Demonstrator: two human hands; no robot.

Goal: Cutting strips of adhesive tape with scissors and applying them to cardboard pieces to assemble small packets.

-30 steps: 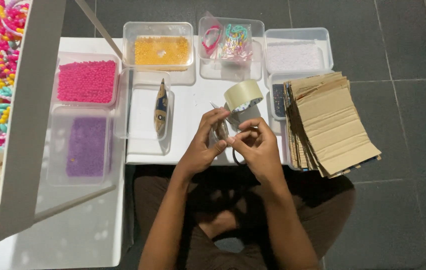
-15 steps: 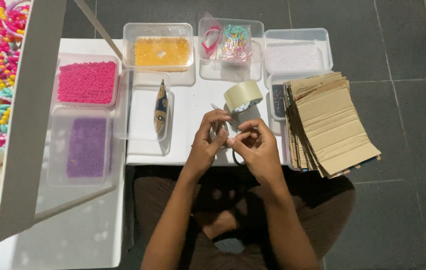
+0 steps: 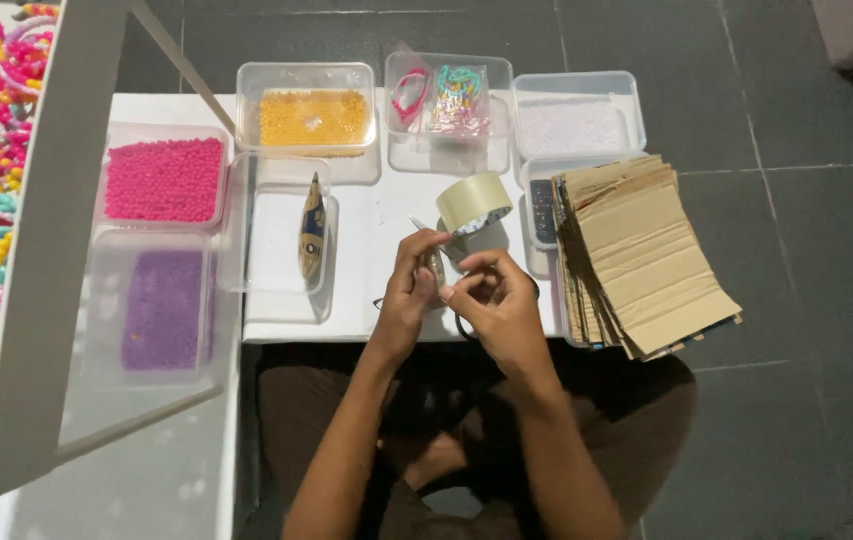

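Both my hands meet just below the roll of clear tape (image 3: 474, 201) — my left hand (image 3: 409, 290) and right hand (image 3: 495, 300) pinch a small, thin item between narrowed fingertips; what it is I cannot tell. Right of the tape lies a fanned stack of brown paper pouches (image 3: 642, 255). Above the tape stands a clear tub with small colourful packets (image 3: 449, 98); left of it, tubs of orange beads (image 3: 312, 116), pink beads (image 3: 165, 179) and purple beads (image 3: 163, 308). All rests on a white table (image 3: 372, 215) over dark floor tiles (image 3: 797, 200).
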